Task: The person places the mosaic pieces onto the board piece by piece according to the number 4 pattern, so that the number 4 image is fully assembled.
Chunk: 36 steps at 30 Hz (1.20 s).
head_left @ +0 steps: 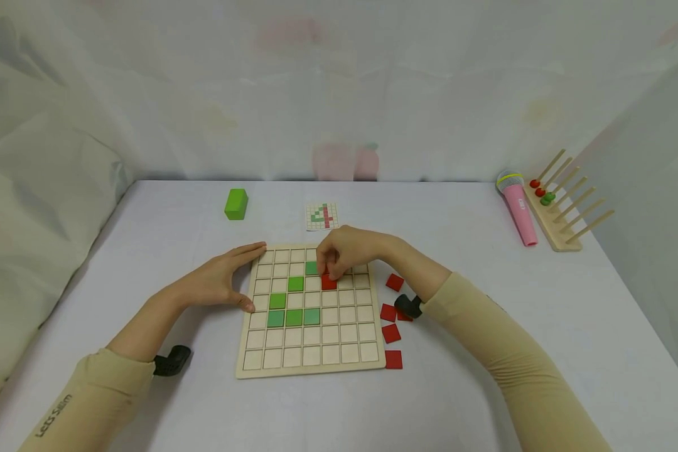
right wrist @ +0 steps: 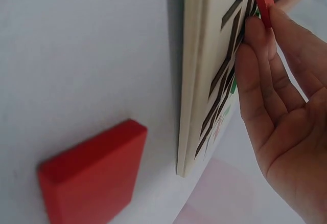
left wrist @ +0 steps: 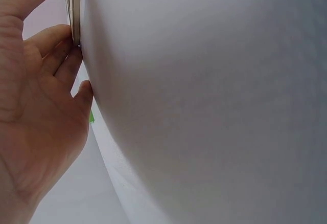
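Observation:
A wooden grid board [head_left: 311, 356] lies on the table with several green tiles [head_left: 277, 301] in its cells. My right hand [head_left: 347, 248] is over the board's upper part and pinches a red square tile [head_left: 329, 282] between thumb and fingers. Seen from the right wrist, that red tile [right wrist: 264, 1] is tilted, close to the grid. My left hand [head_left: 220, 276] rests along the board's left edge, thumb and fingers spread; in the left wrist view its fingers [left wrist: 53, 42] touch the board's edge [left wrist: 75, 9]. Cells under the right hand are hidden.
Loose red tiles [head_left: 392, 333] lie right of the board, partly under the right wrist. Behind the board are a small pattern card [head_left: 321, 216] and a green block [head_left: 236, 204]. At far right lie a pink toy microphone [head_left: 521, 213] and a wooden peg rack [head_left: 565, 241] with beads.

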Available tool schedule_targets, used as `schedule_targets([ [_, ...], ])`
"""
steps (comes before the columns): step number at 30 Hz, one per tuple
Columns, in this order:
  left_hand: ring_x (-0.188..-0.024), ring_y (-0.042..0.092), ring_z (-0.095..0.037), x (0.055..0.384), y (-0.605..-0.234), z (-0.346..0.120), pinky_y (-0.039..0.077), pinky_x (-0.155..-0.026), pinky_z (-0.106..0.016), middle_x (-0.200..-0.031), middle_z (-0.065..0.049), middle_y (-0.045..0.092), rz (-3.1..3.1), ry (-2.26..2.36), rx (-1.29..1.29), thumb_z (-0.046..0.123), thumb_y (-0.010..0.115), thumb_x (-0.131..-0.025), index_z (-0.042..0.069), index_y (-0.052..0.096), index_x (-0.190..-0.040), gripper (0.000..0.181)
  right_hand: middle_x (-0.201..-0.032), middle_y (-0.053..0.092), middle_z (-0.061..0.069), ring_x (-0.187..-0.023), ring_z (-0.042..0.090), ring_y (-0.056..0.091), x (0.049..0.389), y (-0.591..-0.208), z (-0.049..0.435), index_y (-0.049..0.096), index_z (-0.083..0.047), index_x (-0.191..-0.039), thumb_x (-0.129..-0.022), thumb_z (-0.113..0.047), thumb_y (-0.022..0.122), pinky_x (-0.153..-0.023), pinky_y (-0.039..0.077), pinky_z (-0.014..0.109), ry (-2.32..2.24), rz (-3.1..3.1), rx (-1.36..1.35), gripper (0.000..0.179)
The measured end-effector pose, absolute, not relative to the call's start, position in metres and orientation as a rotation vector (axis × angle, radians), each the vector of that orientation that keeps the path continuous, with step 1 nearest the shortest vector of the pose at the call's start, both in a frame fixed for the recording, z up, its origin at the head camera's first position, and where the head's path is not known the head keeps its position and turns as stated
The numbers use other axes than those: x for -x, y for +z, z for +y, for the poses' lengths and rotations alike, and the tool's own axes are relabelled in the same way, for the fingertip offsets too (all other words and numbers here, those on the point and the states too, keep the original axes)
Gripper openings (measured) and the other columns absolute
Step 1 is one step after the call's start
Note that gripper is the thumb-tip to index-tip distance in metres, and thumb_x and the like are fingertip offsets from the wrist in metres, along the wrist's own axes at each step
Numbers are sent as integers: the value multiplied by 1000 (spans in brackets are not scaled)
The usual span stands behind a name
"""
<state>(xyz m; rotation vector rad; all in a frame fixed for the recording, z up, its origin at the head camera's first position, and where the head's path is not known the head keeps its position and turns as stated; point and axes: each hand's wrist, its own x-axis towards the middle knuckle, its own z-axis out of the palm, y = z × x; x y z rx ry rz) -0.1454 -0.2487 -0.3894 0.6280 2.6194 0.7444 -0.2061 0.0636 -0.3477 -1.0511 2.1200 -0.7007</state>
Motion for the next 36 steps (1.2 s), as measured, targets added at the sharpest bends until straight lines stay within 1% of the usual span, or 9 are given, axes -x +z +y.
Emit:
schedule_targets([
  [7,-154,20,-37,146,-390,-249,23,-121,-60,-166,-7,22,2631,735,-647,48,91,-58,14,26,-158,124,-67,60,-5,-66,7,54,206,-350,62,73,-12,-92,-84,-5,73,-65,46,20,-696,2133,1050,10],
  [18,-154,20,-38,145,-389,-247,24,-121,-60,-166,-8,22,2635,725,-637,47,91,-58,13,26,-158,124,-66,58,-3,-63,8,52,205,-349,61,73,-10,-90,-83,-3,72,-63,45,20,-682,2147,1073,10],
  [23,-154,20,-38,145,-389,-247,24,-121,-60,-167,-8,22,2632,726,-639,48,91,-58,13,25,-158,124,-66,58,-4,-63,7,52,205,-349,61,74,-11,-90,-83,-5,73,-63,44,19,-665,2159,1073,9],
  [31,-153,20,-38,145,-389,-247,24,-120,-61,-166,-9,22,2632,731,-636,45,92,-59,13,25,-158,123,-72,64,-5,-68,8,56,207,-344,64,75,-14,-91,-84,-11,75,-66,47,21,-650,2187,1063,8],
  [36,-154,19,-38,145,-388,-247,23,-121,-61,-167,-8,21,2629,733,-634,45,92,-59,12,25,-158,123,-79,67,-4,-74,10,58,210,-341,74,74,-14,-92,-84,-11,73,-71,49,23,-668,2211,1066,8],
])
